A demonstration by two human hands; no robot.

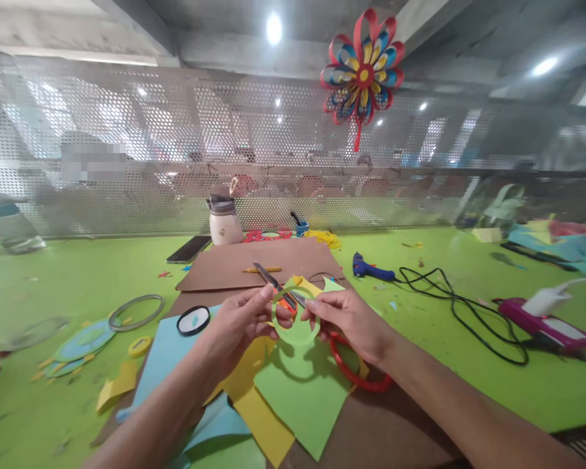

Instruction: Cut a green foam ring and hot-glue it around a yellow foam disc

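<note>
A thin light-green paper ring (297,338) is held up between my hands, its left rim pinched by my left hand (241,316) and its right rim by my right hand (354,319). Beneath it lies a green paper sheet (305,397), on which the ring's shadow falls. Behind the ring is an orange cutting tool with a dark blade (268,277), partly hidden by the ring and my fingers. A red ring (354,371) lies close under my right hand. Yellow paper (261,417) and blue paper (159,352) are spread beside the green sheet.
A black-rimmed ring (193,331) and a grey hoop (137,312) lie leftward. Behind are brown cardboard (264,255), a phone (189,249) and a white bottle (225,225). A blue glue gun (372,268) has its black cord looping toward a purple power strip (547,322). A paper flower (364,75) hangs above.
</note>
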